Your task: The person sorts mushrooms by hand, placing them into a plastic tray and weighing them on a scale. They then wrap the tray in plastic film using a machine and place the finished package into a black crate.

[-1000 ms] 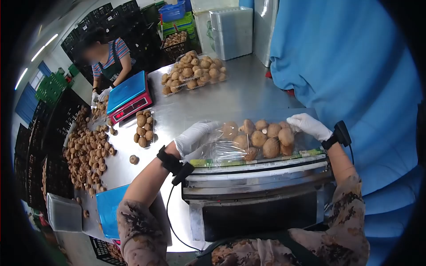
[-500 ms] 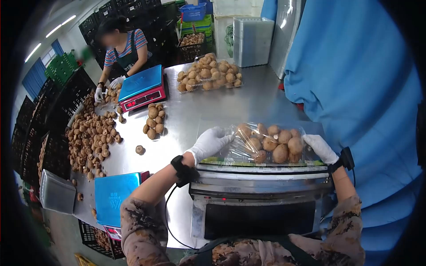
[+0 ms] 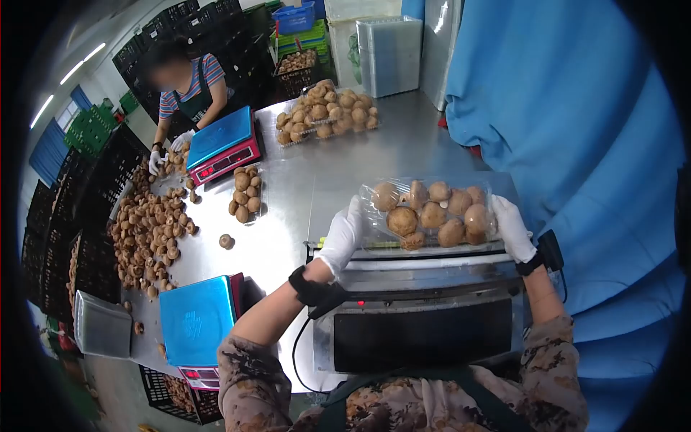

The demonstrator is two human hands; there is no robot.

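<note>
A clear plastic tray of brown mushrooms, covered in cling film, is held between my two gloved hands above the film wrapping machine. My left hand presses against its left end, fingers pointing up along the side. At the opposite end my right hand grips the tray, with the fingertips partly hidden behind it. The film looks taut over the mushrooms, with some creases at the left corner. Just below the tray runs the machine's white roller bar.
Loose mushrooms are heaped on the metal table's left side. Two blue-topped scales stand on the table. An open mushroom tray lies near the far scale; stacked filled trays sit farther back. Across the table, a co-worker handles mushrooms.
My left hand has gone from pulling film at the tray's left side to holding its end upright. The film now lies smoother over the mushrooms. The camera view has shifted slightly.
</note>
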